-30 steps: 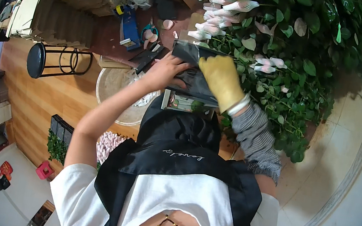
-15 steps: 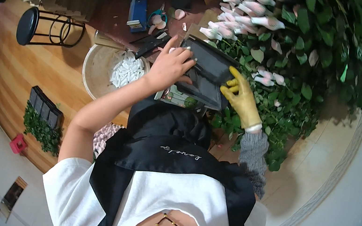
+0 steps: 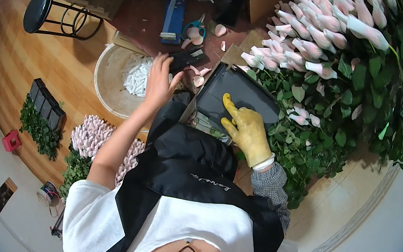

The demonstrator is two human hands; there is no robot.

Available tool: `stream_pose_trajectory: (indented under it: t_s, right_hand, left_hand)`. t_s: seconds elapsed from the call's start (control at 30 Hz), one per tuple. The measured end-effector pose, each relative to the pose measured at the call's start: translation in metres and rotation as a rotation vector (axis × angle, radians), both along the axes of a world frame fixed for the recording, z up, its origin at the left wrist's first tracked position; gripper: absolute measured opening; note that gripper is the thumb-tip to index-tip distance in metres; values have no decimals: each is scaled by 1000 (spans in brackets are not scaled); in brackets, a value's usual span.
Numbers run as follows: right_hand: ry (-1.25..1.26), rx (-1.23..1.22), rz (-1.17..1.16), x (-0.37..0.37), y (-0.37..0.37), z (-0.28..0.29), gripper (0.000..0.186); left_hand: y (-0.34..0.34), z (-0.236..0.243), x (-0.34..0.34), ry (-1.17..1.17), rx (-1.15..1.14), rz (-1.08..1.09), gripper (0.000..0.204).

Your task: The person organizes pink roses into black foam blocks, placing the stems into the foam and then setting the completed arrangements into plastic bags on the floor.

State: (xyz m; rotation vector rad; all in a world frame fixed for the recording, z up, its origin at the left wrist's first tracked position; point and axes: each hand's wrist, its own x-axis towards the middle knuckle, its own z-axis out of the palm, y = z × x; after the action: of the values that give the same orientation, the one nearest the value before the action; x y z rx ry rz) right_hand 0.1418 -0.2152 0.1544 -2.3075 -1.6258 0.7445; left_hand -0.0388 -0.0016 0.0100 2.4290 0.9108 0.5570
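My bare left hand (image 3: 161, 82) is above the rim of a whitish bucket (image 3: 103, 86) that holds small white pieces. Its fingers are stretched out and the thumb stands apart; the fingertips are close to a black stapler-like tool (image 3: 193, 59), and whether they touch it I cannot tell. My right hand (image 3: 247, 130), in a yellow glove, rests over a dark grey sheet (image 3: 256, 99) lying in a shallow open-topped holder (image 3: 189, 109). Its index finger and thumb are spread on the sheet; the other fingers are partly hidden.
Pink roses in white net sleeves (image 3: 305, 34) with leafy stems (image 3: 359, 93) fill the right. Blue-handled scissors (image 3: 200, 26), loose petals (image 3: 220, 30) and a blue box-like thing (image 3: 174, 16) lie on the reddish table (image 3: 142, 19). More roses (image 3: 92, 136) and a black stool (image 3: 37, 13) stand left.
My left hand has left the dark sheet and moved left toward the black tool. The sheet, earlier creased in the middle, now lies flatter under my right hand. The whole view has shifted.
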Motion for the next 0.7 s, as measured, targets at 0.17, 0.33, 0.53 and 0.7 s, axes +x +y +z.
stream_pose_trajectory:
  t_s: [0.17, 0.33, 0.53, 0.7]
  right_hand:
    - [34, -12, -22, 4, 2, -1, 51]
    - [74, 44, -67, 4, 6, 2, 42]
    - [65, 77, -107, 3, 6, 1, 40]
    - [120, 107, -121, 4, 3, -3, 37]
  left_hand:
    - [52, -8, 19, 466, 90, -290, 74]
    - [64, 21, 26, 575, -895, -348, 70]
    - [-20, 107, 8, 332, -193, -310, 95]
    - [-12, 94, -6, 349, -437, -443, 82]
